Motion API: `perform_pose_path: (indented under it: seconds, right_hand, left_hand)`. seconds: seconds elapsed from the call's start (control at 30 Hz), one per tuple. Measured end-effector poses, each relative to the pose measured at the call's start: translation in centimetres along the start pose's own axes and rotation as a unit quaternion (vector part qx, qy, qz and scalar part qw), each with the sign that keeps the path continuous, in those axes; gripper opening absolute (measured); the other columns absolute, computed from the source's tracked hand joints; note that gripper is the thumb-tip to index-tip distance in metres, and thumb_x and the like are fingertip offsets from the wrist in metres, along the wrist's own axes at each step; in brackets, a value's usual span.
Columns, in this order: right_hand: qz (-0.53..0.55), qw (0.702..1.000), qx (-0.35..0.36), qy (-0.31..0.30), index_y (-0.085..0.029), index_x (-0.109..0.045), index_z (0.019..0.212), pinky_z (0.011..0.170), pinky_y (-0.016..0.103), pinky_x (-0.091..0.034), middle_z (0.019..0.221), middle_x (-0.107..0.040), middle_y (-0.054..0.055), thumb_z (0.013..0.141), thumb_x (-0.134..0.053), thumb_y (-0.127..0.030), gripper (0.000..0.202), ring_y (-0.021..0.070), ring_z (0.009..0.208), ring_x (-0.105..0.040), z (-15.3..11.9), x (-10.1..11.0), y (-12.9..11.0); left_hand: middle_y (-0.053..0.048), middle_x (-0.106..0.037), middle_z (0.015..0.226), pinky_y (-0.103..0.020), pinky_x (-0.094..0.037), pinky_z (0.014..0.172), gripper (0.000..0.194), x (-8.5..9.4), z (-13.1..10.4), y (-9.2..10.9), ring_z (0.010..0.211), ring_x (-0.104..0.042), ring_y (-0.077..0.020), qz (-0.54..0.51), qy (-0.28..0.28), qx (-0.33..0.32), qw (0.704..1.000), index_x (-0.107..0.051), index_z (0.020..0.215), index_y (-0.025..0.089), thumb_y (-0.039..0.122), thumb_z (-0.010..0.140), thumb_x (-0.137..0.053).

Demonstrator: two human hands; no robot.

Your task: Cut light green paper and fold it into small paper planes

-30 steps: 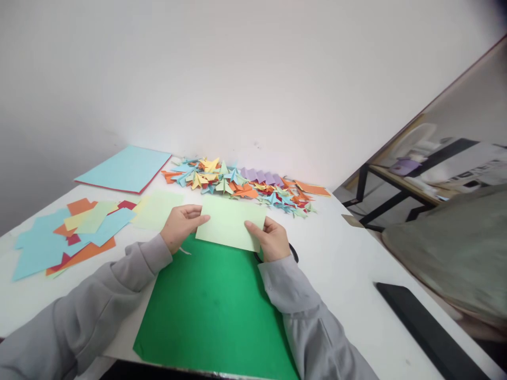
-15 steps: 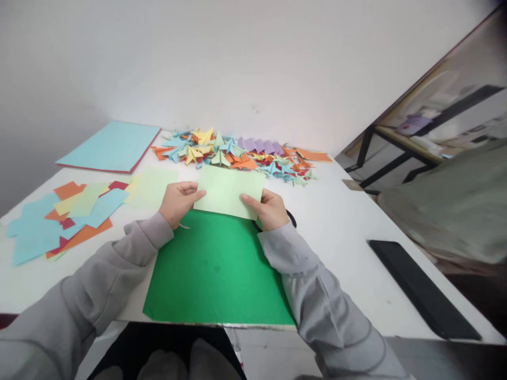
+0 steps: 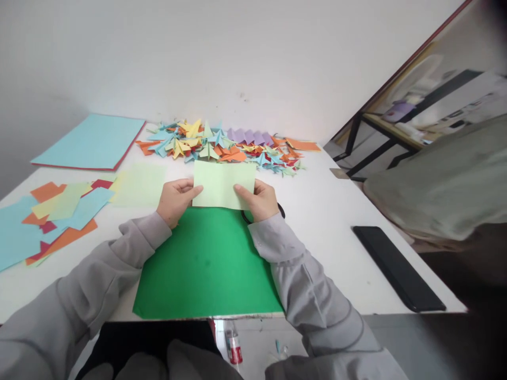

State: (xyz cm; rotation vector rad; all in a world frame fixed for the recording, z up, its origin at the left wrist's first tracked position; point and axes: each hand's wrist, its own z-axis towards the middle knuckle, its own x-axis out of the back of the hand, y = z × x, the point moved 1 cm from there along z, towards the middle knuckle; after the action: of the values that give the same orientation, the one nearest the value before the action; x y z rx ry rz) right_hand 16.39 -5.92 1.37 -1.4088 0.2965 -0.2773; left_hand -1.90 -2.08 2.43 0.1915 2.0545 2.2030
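Note:
A pale green sheet of paper (image 3: 217, 184) is held up between both hands, above the far edge of a green board (image 3: 209, 264). My left hand (image 3: 174, 201) pinches its left edge, thumb in front. On the right side my right hand (image 3: 259, 200) grips it, with the thumb lying across its front. The sheet looks slightly bent near the middle. Beneath my right wrist, a black looped object (image 3: 281, 210) is partly hidden.
Folded paper shapes (image 3: 217, 145) lie along the wall. At left are loose coloured papers (image 3: 59, 208), pale yellow-green sheets (image 3: 140, 184) and a large blue sheet stack (image 3: 93, 140). A black flat object (image 3: 398, 266) lies at right.
The view has shifted, so the table items appear further left. The pale sheet is now more level, its right side raised, and both hands still hold it.

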Motion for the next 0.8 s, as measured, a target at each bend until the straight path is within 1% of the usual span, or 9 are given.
perform_pose_path:
  seconds: [0.1, 0.2, 0.27, 0.37, 0.47, 0.53, 0.63, 0.7, 0.8]
  right_hand:
    - [-0.015, 1.000, -0.001, 0.019, -0.015, -0.066, 0.077, 0.061, 0.031, -0.048, 0.075, -0.069, 0.003, 0.056, -0.070, -0.039, 0.032, 0.0184, 0.066, -0.062, -0.2, 0.0, -0.1]
    - [-0.032, 0.999, -0.014, 0.014, -0.014, -0.067, 0.077, 0.058, 0.031, -0.048, 0.071, -0.069, 0.004, 0.055, -0.071, -0.040, 0.034, 0.0189, 0.063, -0.062, -0.3, -0.1, 0.0]
    - [-0.027, 1.000, -0.013, 0.001, -0.014, -0.067, 0.077, 0.055, 0.030, -0.048, 0.071, -0.070, 0.003, 0.055, -0.072, -0.039, 0.034, 0.0188, 0.062, -0.061, -0.4, -0.3, 0.1]
    - [0.004, 0.999, -0.037, 0.003, -0.014, -0.066, 0.078, 0.042, 0.026, -0.045, 0.066, -0.069, 0.003, 0.056, -0.071, -0.039, 0.033, 0.0157, 0.050, -0.058, -0.4, -0.4, 0.4]
    - [0.038, 0.996, -0.079, -0.009, -0.014, -0.065, 0.074, 0.029, 0.022, -0.037, 0.055, -0.065, 0.001, 0.055, -0.072, -0.040, 0.033, 0.0119, 0.037, -0.050, -0.5, -0.6, 0.8]
    - [0.043, 0.994, -0.097, -0.034, -0.014, -0.064, 0.073, 0.025, 0.021, -0.034, 0.049, -0.061, -0.001, 0.055, -0.073, -0.040, 0.033, 0.0100, 0.032, -0.046, -0.6, -0.8, 1.0]
    - [0.028, 0.992, -0.096, -0.077, -0.014, -0.064, 0.072, 0.025, 0.020, -0.033, 0.044, -0.057, -0.003, 0.057, -0.072, -0.041, 0.032, 0.0086, 0.031, -0.044, -0.8, -1.2, 0.8]
    - [0.050, 0.991, -0.090, -0.084, -0.015, -0.064, 0.078, 0.026, 0.020, -0.035, 0.044, -0.055, -0.003, 0.062, -0.066, -0.045, 0.034, 0.0092, 0.032, -0.044, -0.9, -1.3, 0.5]
    - [0.103, 0.989, -0.079, -0.066, -0.019, -0.057, 0.105, 0.032, 0.022, -0.039, 0.057, -0.060, -0.002, 0.069, -0.058, -0.046, 0.045, 0.0117, 0.040, -0.051, -0.7, -1.1, 0.2]
  left_hand:
    - [0.007, -0.041, 0.041, -0.017, -0.027, 0.037, 0.023, 0.7, 0.2, 0.0, 0.038, -0.035, -0.0042, 0.005, 0.005, -0.001, 1.000, -0.059, 0.060, 0.013, 0.033, 0.056, -0.069]
    - [0.007, -0.043, 0.043, -0.018, -0.035, 0.038, 0.025, 1.5, 0.5, -0.2, 0.037, -0.035, -0.0041, -0.011, 0.001, 0.032, 0.999, -0.060, 0.065, 0.012, 0.033, 0.056, -0.069]
    - [0.006, -0.049, 0.049, -0.021, -0.043, 0.042, 0.029, 2.0, 0.7, -0.4, 0.039, -0.039, -0.0049, -0.028, -0.005, 0.059, 0.998, -0.062, 0.077, 0.011, 0.031, 0.056, -0.069]
    - [-0.002, -0.062, 0.077, -0.025, -0.050, 0.051, 0.054, 2.9, 1.0, -0.4, 0.052, -0.054, -0.0082, -0.065, -0.031, 0.056, 0.996, -0.054, 0.110, 0.014, 0.023, 0.058, -0.065]
    - [-0.010, -0.057, 0.112, -0.029, -0.052, 0.068, 0.074, 3.4, 1.1, -0.4, 0.079, -0.062, -0.0150, -0.078, -0.119, -0.014, 0.990, -0.040, 0.127, 0.019, 0.015, 0.058, -0.063]
    - [-0.011, -0.055, 0.118, -0.035, -0.048, 0.081, 0.068, 3.5, 1.1, -0.3, 0.095, -0.059, -0.0204, -0.040, -0.172, -0.061, 0.982, -0.045, 0.124, 0.018, 0.017, 0.059, -0.064]
    - [-0.010, -0.065, 0.103, -0.041, -0.043, 0.090, 0.039, 3.6, 0.8, -0.2, 0.099, -0.058, -0.0245, 0.063, -0.201, -0.082, 0.974, -0.065, 0.100, 0.017, 0.023, 0.061, -0.065]
    - [-0.010, -0.069, 0.091, -0.042, -0.046, 0.086, 0.026, 3.7, 0.5, 0.0, 0.089, -0.062, -0.0253, 0.090, -0.194, -0.061, 0.975, -0.071, 0.084, 0.016, 0.025, 0.060, -0.067]
    - [-0.011, -0.069, 0.088, -0.040, -0.051, 0.079, 0.029, 4.1, 0.1, 0.2, 0.082, -0.064, -0.0264, 0.048, -0.153, -0.028, 0.987, -0.071, 0.079, 0.015, 0.026, 0.053, -0.073]
